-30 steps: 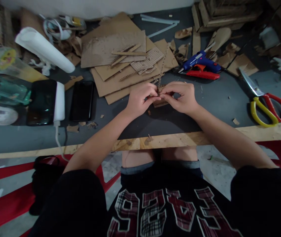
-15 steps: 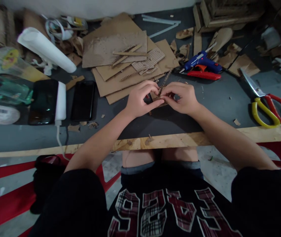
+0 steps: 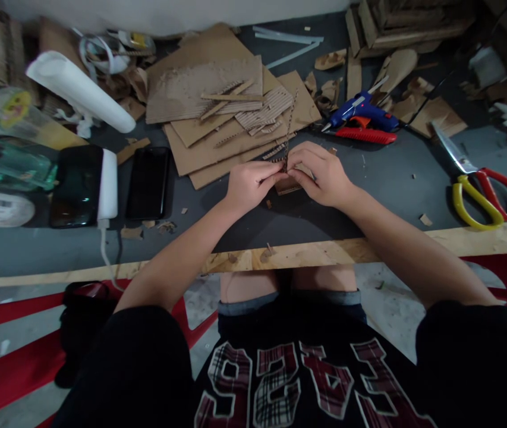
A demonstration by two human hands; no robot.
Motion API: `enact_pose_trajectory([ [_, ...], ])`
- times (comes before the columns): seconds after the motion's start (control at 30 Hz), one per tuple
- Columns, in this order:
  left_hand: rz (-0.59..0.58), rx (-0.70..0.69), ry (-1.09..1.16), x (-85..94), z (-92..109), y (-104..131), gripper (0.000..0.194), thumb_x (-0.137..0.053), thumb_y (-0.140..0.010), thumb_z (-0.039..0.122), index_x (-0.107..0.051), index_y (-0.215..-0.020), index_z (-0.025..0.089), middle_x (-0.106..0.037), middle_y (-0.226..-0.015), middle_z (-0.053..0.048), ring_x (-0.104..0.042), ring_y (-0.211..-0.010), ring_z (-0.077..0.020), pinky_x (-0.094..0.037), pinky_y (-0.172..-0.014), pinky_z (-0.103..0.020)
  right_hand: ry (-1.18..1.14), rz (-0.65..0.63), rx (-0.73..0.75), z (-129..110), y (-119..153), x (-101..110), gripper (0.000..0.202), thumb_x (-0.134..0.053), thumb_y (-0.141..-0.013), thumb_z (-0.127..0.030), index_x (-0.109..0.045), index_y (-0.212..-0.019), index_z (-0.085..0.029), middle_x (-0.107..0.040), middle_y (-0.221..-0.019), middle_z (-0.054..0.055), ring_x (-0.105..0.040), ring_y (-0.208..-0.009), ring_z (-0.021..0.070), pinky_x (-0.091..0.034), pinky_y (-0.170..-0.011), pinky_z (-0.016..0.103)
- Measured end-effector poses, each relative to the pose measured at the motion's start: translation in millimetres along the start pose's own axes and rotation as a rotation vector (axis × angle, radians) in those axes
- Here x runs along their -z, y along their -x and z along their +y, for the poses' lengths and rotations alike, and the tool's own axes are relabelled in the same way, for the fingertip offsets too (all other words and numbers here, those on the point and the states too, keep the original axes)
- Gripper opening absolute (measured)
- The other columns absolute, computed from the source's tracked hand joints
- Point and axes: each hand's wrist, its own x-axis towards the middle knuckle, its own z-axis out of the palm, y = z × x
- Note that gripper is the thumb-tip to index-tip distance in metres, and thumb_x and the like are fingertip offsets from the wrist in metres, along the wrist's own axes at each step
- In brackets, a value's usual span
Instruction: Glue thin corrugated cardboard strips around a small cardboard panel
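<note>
Both hands meet over the desk near its front middle. My left hand (image 3: 248,185) pinches a thin strip of corrugated cardboard (image 3: 289,122), whose long end points up and away. My right hand (image 3: 320,174) is closed on the same strip, its thumb and fingertips close to those of the left. Part of the strip is hidden by the fingers. Just under my right hand lies a small cardboard piece (image 3: 287,185), partly covered. Behind the hands is a pile of cardboard sheets (image 3: 200,139) with cut strips (image 3: 230,98) on top.
To the right are a blue glue gun (image 3: 362,111), a red-handled tool (image 3: 366,136) and scissors (image 3: 478,187). On the left lie a black phone (image 3: 147,183), a dark device (image 3: 76,187), a white roll (image 3: 81,91) and bottles. Glue sticks (image 3: 289,41) rest at the back.
The strip has swung upright between my fingers and shows more of its length. My left hand's fingers have closed together, and the small cardboard piece below is more visible.
</note>
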Motion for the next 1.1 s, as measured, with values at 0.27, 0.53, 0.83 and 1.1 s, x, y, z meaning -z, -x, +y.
enact_pose_trajectory([
  [0.27,-0.066,-0.004,-0.040,4.1,2.4,-0.3,0.036,-0.050,-0.099,0.041,-0.077,-0.087,0.019,-0.078,-0.089,-0.006,-0.074,-0.081,-0.0160,-0.057,-0.073,-0.026,-0.058,-0.028,0.030,0.5,-1.4,0.3,0.015,-0.041,-0.100,-0.028,-0.052,-0.093,-0.020,-0.058,-0.092,0.006,-0.057,-0.090,0.0192,-0.049,-0.079,0.035],
  [0.53,-0.023,-0.136,-0.086,-0.4,-0.8,0.7,0.029,-0.052,-0.099,0.033,-0.078,-0.096,0.019,-0.078,-0.090,-0.005,-0.073,-0.082,-0.0135,-0.054,-0.071,-0.024,-0.085,-0.070,-0.025,-1.7,0.2,0.3,0.024,-0.031,-0.101,-0.036,-0.042,-0.085,-0.023,-0.053,-0.085,0.006,-0.052,-0.082,0.0201,-0.045,-0.075,0.038],
  [0.83,-0.051,-0.228,-0.084,2.3,3.3,-4.3,0.030,-0.054,-0.098,0.036,-0.078,-0.091,0.019,-0.077,-0.078,-0.003,-0.072,-0.074,-0.0118,-0.052,-0.065,-0.022,-0.165,0.018,0.105,-1.6,2.2,3.6,0.026,-0.027,-0.097,-0.032,-0.033,-0.074,-0.024,-0.045,-0.072,0.003,-0.049,-0.072,0.0190,-0.042,-0.071,0.037],
  [1.1,-0.036,-0.147,-0.069,1.6,-2.3,-2.4,0.032,-0.053,-0.098,0.038,-0.077,-0.090,0.018,-0.078,-0.083,-0.005,-0.073,-0.077,-0.0133,-0.054,-0.069,-0.023,-0.020,0.104,0.001,0.6,3.4,1.6,0.019,-0.057,-0.087,-0.035,-0.062,-0.097,-0.020,-0.069,-0.091,0.005,-0.065,-0.087,0.0193,-0.051,-0.080,0.035],
])
